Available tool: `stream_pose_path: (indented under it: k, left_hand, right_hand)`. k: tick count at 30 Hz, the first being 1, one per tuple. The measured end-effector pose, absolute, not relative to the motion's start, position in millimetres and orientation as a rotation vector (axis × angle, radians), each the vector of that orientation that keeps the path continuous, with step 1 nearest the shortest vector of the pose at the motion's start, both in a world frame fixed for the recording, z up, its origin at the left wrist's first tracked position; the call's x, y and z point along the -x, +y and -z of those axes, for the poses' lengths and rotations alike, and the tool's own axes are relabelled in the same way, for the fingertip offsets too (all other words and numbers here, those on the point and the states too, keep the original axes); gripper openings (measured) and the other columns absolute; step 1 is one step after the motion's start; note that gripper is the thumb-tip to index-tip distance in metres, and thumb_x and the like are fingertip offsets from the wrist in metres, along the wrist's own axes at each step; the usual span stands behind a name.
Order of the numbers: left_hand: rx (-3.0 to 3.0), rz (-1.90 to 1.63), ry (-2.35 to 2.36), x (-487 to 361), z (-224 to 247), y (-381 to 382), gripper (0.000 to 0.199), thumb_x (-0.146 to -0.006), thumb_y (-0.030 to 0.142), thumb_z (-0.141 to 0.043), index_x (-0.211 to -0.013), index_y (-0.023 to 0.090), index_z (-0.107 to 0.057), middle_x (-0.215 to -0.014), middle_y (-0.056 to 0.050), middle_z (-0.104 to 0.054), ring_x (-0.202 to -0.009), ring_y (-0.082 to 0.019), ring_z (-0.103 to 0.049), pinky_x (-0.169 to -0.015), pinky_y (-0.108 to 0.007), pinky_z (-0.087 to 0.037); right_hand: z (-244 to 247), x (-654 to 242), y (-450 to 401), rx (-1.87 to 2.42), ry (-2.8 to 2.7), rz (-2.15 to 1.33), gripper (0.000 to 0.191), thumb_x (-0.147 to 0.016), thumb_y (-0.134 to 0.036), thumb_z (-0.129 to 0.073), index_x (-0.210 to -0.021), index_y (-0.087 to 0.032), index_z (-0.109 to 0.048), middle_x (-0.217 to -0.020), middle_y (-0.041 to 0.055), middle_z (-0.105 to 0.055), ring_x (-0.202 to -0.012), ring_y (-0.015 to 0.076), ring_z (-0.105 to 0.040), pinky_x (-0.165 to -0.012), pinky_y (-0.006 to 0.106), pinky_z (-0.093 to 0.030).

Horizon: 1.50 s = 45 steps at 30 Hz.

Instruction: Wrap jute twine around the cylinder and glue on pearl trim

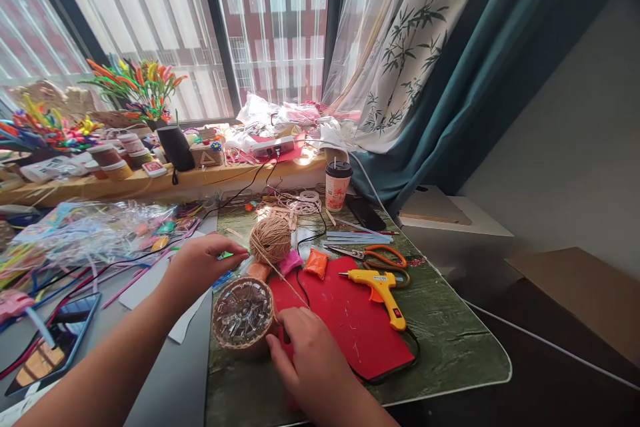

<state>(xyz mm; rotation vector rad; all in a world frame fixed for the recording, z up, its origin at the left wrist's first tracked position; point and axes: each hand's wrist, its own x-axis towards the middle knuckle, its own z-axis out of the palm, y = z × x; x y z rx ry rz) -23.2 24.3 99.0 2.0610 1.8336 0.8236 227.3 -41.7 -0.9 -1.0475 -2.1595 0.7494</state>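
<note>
A round, clear plastic container (243, 313) with a ridged, bottle-base-like top and brown twine around its rim sits on the table. My right hand (310, 347) grips its right side, thumb and fingers bent against the wall. From the ball of twine (271, 240) behind it, a strand (293, 287) runs down to my right fingers. My left hand (205, 270) hovers above and left of the container, beside the ball. Its thumb and fingertips come together in a pinch; anything between them is too small to make out.
A yellow glue gun (380, 287) lies on a red sheet (345, 333), near orange-handled scissors (385, 255). Small orange (317, 263) and pink packets (290, 261) lie behind the container. A lidded paper cup (337, 187) stands farther back. Plastic bags (110, 233) and a phone (55, 340) are at left.
</note>
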Motion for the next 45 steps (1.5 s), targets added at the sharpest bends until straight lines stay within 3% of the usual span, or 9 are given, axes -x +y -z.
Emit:
stream_pose_path:
  k: [6, 9, 11, 13, 20, 27, 32, 39, 45]
  left_hand:
    - [-1.861, -1.046, 1.885, 31.7, -87.4, 11.1, 0.058, -0.098, 0.067, -0.055, -0.063, 0.023, -0.065, -0.076, -0.005, -0.078, -0.082, -0.025, -0.075, -0.077, -0.034, -0.057]
    - [-2.037, -0.818, 1.641, 28.3, -90.7, 3.7, 0.045, -0.098, 0.064, -0.060, -0.113, 0.024, -0.076, -0.122, -0.010, -0.079, -0.115, -0.029, -0.073, -0.098, -0.041, -0.059]
    - [-2.220, -0.492, 1.400, 23.0, -93.5, -2.1, 0.079, -0.083, 0.062, -0.082, -0.151, 0.032, -0.057, -0.158, -0.011, -0.060, -0.145, -0.034, -0.055, -0.118, -0.049, -0.049]
    - [-2.335, -0.193, 1.249, 15.8, -94.9, -7.6, 0.108, -0.068, 0.060, -0.094, -0.161, 0.035, -0.044, -0.169, -0.011, -0.047, -0.158, -0.040, -0.038, -0.128, -0.056, -0.036]
    - [-2.448, 0.131, 1.335, -5.1, -97.5, -11.3, 0.106, -0.057, 0.042, -0.096, -0.152, 0.024, -0.053, -0.159, -0.015, -0.054, -0.150, -0.045, -0.046, -0.126, -0.056, -0.040]
    - [-2.473, 0.406, 1.362, -16.6, -107.9, 5.0, 0.096, -0.051, 0.052, -0.093, -0.137, 0.024, -0.060, -0.145, -0.015, -0.060, -0.136, -0.045, -0.056, -0.114, -0.057, -0.051]
    - [-2.463, 0.456, 1.361, -20.8, -107.5, 11.8, 0.098, -0.048, 0.051, -0.093, -0.137, 0.024, -0.060, -0.142, -0.016, -0.061, -0.133, -0.045, -0.059, -0.112, -0.054, -0.053]
    - [-2.362, 0.346, 1.436, -15.7, -109.2, 5.7, 0.115, -0.049, 0.046, -0.095, -0.152, 0.022, -0.050, -0.151, -0.020, -0.059, -0.140, -0.047, -0.056, -0.116, -0.057, -0.050]
    - [-2.423, 0.287, 1.417, -8.5, -104.9, 0.7, 0.114, -0.054, 0.038, -0.093, -0.157, 0.022, -0.046, -0.159, -0.021, -0.055, -0.143, -0.047, -0.055, -0.117, -0.054, -0.050]
  right_hand:
    - [-1.6, -227.8, -42.1, 1.036, -2.174, -0.718, 0.009, -0.095, -0.013, -0.065, -0.091, -0.020, -0.061, -0.089, 0.0055, -0.070, -0.080, 0.0233, -0.062, -0.074, 0.034, -0.043]
    - [-3.0, -227.7, -43.4, 1.015, -2.182, -0.712, 0.008, -0.095, -0.013, -0.065, -0.092, -0.020, -0.062, -0.090, 0.0055, -0.071, -0.081, 0.0235, -0.062, -0.075, 0.034, -0.044]
    - [-3.7, -227.6, -44.0, 1.014, -2.177, -0.714, 0.008, -0.095, -0.013, -0.065, -0.093, -0.020, -0.062, -0.090, 0.0054, -0.071, -0.081, 0.0238, -0.063, -0.075, 0.034, -0.044]
    - [-4.0, -227.9, -44.0, 1.019, -2.176, -0.701, 0.008, -0.095, -0.013, -0.065, -0.093, -0.020, -0.062, -0.090, 0.0058, -0.071, -0.081, 0.0241, -0.063, -0.075, 0.034, -0.044]
    - [-1.3, -232.7, -37.9, 1.039, -2.158, -0.682, 0.014, -0.099, -0.009, -0.056, -0.092, -0.020, -0.062, -0.087, 0.0063, -0.073, -0.079, 0.0240, -0.067, -0.071, 0.033, -0.047]
    - [2.4, -233.7, -35.1, 1.020, -2.069, -0.719, 0.028, -0.096, -0.005, -0.055, -0.118, -0.018, -0.065, -0.104, 0.0115, -0.078, -0.092, 0.0278, -0.074, -0.080, 0.039, -0.060]
    - [4.4, -252.3, -33.9, 0.955, -2.032, -0.580, 0.043, -0.095, -0.011, -0.056, -0.138, -0.020, -0.058, -0.131, 0.0160, -0.071, -0.123, 0.0318, -0.067, -0.104, 0.050, -0.057]
    - [46.4, -354.2, -10.0, 1.562, -1.723, -0.035, 0.024, -0.096, -0.034, -0.055, -0.115, -0.019, -0.059, -0.117, 0.0207, -0.066, -0.109, 0.0396, -0.061, -0.100, 0.061, -0.049]
    - [60.4, -398.0, 5.1, 1.973, -1.754, -0.389, 0.020, -0.086, -0.039, -0.061, -0.096, -0.022, -0.061, -0.101, 0.0178, -0.073, -0.095, 0.0369, -0.070, -0.084, 0.046, -0.051]
